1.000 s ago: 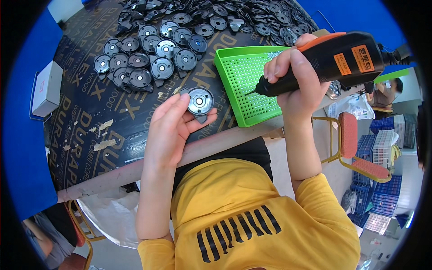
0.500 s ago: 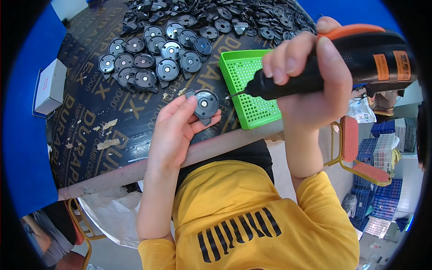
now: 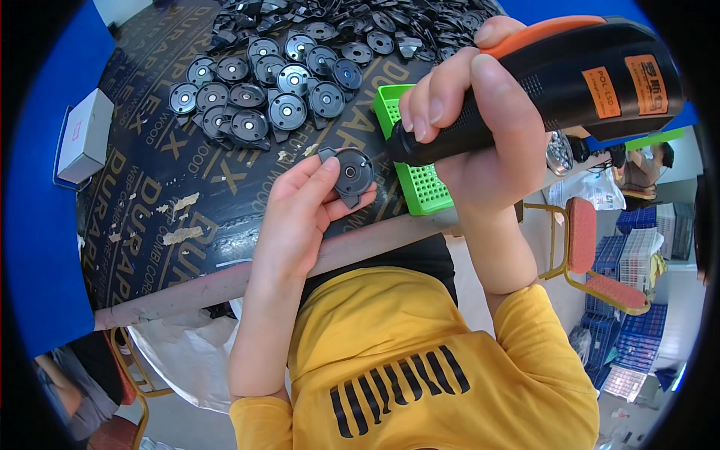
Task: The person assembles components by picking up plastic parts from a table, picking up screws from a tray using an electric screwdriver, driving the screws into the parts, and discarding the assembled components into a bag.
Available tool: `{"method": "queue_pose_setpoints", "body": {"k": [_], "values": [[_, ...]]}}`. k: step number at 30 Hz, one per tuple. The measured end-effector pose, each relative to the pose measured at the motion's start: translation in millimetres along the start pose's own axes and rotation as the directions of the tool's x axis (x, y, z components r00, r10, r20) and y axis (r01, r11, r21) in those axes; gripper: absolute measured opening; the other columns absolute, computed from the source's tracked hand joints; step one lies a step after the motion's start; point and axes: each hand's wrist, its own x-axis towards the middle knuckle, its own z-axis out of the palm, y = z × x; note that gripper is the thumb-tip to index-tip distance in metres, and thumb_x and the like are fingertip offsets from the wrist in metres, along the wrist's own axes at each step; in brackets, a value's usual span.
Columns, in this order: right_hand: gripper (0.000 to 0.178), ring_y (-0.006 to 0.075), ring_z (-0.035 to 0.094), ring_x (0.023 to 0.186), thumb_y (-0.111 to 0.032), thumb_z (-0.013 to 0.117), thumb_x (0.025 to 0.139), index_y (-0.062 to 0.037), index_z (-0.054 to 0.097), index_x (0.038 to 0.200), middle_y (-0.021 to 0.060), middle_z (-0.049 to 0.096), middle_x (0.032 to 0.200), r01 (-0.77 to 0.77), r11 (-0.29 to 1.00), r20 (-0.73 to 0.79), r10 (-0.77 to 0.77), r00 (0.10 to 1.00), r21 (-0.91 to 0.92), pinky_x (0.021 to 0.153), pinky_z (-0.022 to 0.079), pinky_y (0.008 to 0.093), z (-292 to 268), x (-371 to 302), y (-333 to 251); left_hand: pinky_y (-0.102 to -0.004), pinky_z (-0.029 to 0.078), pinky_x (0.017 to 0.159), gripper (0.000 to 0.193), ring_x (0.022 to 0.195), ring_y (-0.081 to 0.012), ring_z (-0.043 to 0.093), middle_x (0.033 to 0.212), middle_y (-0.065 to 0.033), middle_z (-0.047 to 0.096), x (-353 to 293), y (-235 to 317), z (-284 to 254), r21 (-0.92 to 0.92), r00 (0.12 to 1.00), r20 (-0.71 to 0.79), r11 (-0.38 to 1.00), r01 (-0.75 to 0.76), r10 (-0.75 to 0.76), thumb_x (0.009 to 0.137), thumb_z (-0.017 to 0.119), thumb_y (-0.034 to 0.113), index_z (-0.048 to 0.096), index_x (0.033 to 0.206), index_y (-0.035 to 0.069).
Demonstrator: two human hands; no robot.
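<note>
Between the thumb and fingers of my left hand [image 3: 304, 199] is a round black plastic part [image 3: 354, 177] with a bright metal centre and a side tab. My right hand [image 3: 487, 112] is wrapped round a black and orange electric screwdriver [image 3: 540, 82], held up over the table. Its nose points left, toward the upper right rim of the black part; whether the tip touches the part I cannot make out. Beneath my right hand lies a green perforated tray [image 3: 427, 189], partly hidden by the hand and tool.
Several similar round parts [image 3: 289, 111] lie grouped beyond my left hand. A larger heap of black parts [image 3: 390, 22] covers the far side. A white box [image 3: 86, 139] stands at the left of the dark table [image 3: 157, 225]. Red chairs [image 3: 581, 236] and crates [image 3: 637, 262] are at the right.
My right hand has brought the screwdriver left and closer to the black part. My left hand has shifted slightly right, still holding the part.
</note>
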Motion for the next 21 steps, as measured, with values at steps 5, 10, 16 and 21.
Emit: {"method": "queue_pose_setpoints", "body": {"k": [5, 10, 16, 21], "values": [[0.025, 0.0168, 0.046, 0.051, -0.009, 0.040, 0.083, -0.0031, 0.037, 0.107, 0.0092, 0.048, 0.062, 0.010, 0.999, 0.018, -0.010, 1.000, -0.032, 0.054, 0.041, 0.0313, 5.3, -1.3, 1.8, -0.0351, 0.051, 0.076, 0.024, 0.082, -0.0197, 0.059, 0.091, -0.0115, 0.059, 1.1, -1.5, -1.5, 0.015, 1.000, 0.003, 1.000, 0.007, -0.007, 0.090, 0.043, 0.017, 0.051, 0.097, -0.005], [0.025, 0.0170, 0.046, 0.050, -0.007, 0.042, 0.081, -0.0019, 0.037, 0.106, 0.0097, 0.048, 0.061, -0.008, 0.995, -0.017, 0.010, 1.000, 0.097, 0.054, 0.041, 0.0315, 10.0, -2.3, 6.7, -0.0343, 0.051, 0.076, 0.024, 0.081, -0.0194, 0.059, 0.091, -0.0111, 0.058, 1.6, -3.3, -2.4, 0.019, 1.000, -0.002, 1.000, 0.004, -0.004, 0.091, 0.042, 0.017, 0.051, 0.098, -0.004], [0.023, 0.0162, 0.046, 0.049, -0.007, 0.040, 0.082, -0.0021, 0.036, 0.104, 0.0099, 0.048, 0.060, 0.012, 0.991, 0.032, -0.016, 0.999, 0.131, 0.054, 0.042, 0.0315, 7.2, -1.0, 12.5, -0.0343, 0.051, 0.075, 0.024, 0.080, -0.0190, 0.059, 0.091, -0.0112, 0.058, 0.5, -2.3, -0.1, 0.034, 0.999, -0.043, 0.999, -0.006, 0.007, 0.092, 0.039, 0.015, 0.050, 0.099, -0.004], [0.021, 0.0156, 0.046, 0.048, -0.006, 0.039, 0.081, -0.0030, 0.036, 0.102, 0.0092, 0.048, 0.058, 0.002, 0.988, 0.039, -0.008, 0.999, 0.157, 0.052, 0.041, 0.0308, 7.3, 0.5, 17.8, -0.0342, 0.051, 0.075, 0.024, 0.079, -0.0190, 0.059, 0.092, -0.0114, 0.058, 0.3, -1.9, 1.5, 0.040, 0.998, -0.057, 0.999, -0.005, 0.007, 0.092, 0.037, 0.014, 0.050, 0.100, -0.005]]}}
